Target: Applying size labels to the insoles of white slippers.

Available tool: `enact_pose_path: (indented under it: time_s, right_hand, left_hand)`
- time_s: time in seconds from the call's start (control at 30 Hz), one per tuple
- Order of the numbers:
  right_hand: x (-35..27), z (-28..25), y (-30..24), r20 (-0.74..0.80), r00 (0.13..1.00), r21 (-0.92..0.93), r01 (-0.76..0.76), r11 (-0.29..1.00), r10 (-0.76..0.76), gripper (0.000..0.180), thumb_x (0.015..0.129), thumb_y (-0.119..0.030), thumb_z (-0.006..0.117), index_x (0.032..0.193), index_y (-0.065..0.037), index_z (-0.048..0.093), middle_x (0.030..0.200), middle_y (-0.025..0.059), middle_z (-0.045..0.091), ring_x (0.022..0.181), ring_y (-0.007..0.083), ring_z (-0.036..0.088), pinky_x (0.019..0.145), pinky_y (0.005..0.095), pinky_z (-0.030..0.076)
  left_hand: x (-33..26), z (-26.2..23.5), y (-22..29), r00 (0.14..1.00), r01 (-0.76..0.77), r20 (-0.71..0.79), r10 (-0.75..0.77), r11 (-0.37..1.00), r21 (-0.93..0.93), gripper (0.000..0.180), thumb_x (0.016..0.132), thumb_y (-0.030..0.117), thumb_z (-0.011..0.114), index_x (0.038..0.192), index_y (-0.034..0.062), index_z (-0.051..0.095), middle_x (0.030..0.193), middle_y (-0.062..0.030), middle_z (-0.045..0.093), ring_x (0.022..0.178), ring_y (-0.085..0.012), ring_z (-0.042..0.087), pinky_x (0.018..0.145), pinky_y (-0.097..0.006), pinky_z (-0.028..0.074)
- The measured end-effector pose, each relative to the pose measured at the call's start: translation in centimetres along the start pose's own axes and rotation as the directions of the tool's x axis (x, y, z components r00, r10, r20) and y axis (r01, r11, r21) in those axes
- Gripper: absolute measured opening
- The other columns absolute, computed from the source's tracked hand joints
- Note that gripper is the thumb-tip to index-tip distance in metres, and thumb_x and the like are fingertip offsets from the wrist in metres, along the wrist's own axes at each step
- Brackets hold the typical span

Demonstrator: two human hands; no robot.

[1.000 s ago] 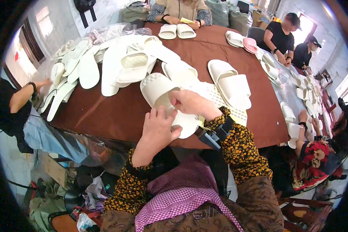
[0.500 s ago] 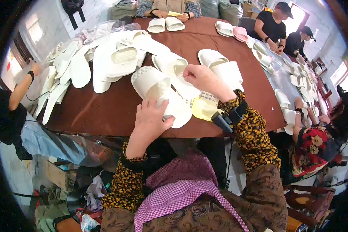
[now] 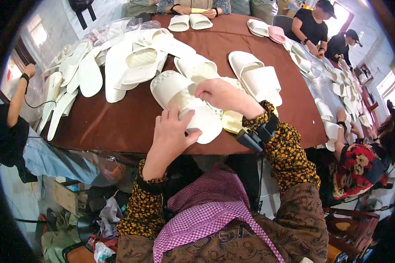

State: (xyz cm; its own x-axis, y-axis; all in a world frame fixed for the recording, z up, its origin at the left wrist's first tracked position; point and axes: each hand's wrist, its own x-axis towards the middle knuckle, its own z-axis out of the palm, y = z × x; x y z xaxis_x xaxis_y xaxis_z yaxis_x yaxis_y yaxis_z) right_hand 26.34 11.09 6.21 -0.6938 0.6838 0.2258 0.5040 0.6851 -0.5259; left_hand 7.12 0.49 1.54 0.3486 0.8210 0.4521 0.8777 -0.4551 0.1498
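And here the right hand [image 3: 226,95] masks some of the rear slipper [image 3: 195,68], anything in its fingertips too small to tell; the left hand [image 3: 169,136] covers part of the near slipper [image 3: 207,125]; up top, the person opposite [image 3: 196,3] is cropped!

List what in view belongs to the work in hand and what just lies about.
In hand:
white open-toed slipper, touched by the left hand
yellow paper label sheet near the right hand

Lying about:
pink open-toed slipper, farther back
crumpled clear plastic wrapping

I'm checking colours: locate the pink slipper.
In the head view, the pink slipper lies at the upper right of the brown table, just right of a white slipper.
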Motion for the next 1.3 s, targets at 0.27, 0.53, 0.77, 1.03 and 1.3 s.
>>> enact_pose_path:
  time_s: [0.27,0.53,0.77,1.03,1.3]
  right_hand:
    - [-2.2,2.5,-1.0,0.052,0.992,-0.095,0.117,0.989,-0.113,0.022,0.08,0.001,0.057,0.098,-0.001,0.068,0.096,0.0171,0.063,0.096,0.0357,0.06,0.085,0.0406,0.049]
    - [-4.0,2.8,-2.1,0.036,0.98,-0.346,0.194,0.918,-0.193,0.035,0.076,-0.002,0.059,0.11,-0.006,0.065,0.101,0.0094,0.057,0.099,0.0279,0.056,0.087,0.036,0.049]
    - [-3.5,3.4,-1.8,0.013,0.98,-0.394,0.189,0.899,-0.201,0.034,0.075,-0.001,0.059,0.108,-0.004,0.064,0.1,0.0092,0.057,0.097,0.0278,0.056,0.085,0.0362,0.05]
    - [-2.8,3.7,-0.1,-0.087,0.985,-0.015,0.147,0.989,-0.148,0.03,0.079,0.004,0.051,0.105,-0.002,0.065,0.103,0.0163,0.062,0.105,0.0353,0.056,0.09,0.0417,0.046]
    - [-2.5,3.8,-0.1,-0.066,0.995,0.022,0.077,0.997,-0.075,0.027,0.082,0.003,0.046,0.104,0.0,0.062,0.104,0.0187,0.063,0.106,0.0375,0.056,0.092,0.0436,0.045]
  left_hand:
    - [-1.0,0.2,0.1,0.999,0.042,0.004,-0.041,0.999,-0.013,0.053,0.073,0.034,0.075,0.122,0.0185,0.063,0.112,-0.0112,0.052,0.096,-0.0303,0.052,0.08,-0.043,0.042]
    - [-1.6,1.3,-0.2,0.994,-0.023,-0.105,0.027,0.999,0.034,0.052,0.073,0.038,0.074,0.12,0.0172,0.063,0.115,-0.01,0.052,0.098,-0.0281,0.05,0.081,-0.042,0.04]
    - [-1.6,1.1,-0.1,0.999,0.033,-0.036,-0.034,0.999,-0.035,0.05,0.072,0.03,0.076,0.118,0.015,0.065,0.119,-0.0116,0.053,0.105,-0.031,0.05,0.087,-0.043,0.04]
    - [-1.6,0.7,-0.4,0.992,0.078,-0.083,-0.092,0.984,-0.162,0.046,0.076,0.027,0.073,0.117,0.0096,0.064,0.115,-0.0105,0.055,0.104,-0.0302,0.052,0.089,-0.042,0.04]
    - [-0.7,0.9,-0.5,0.991,0.049,-0.119,-0.064,0.991,-0.124,0.036,0.08,0.023,0.069,0.115,0.0144,0.066,0.103,-0.0071,0.054,0.092,-0.0258,0.051,0.079,-0.041,0.04]
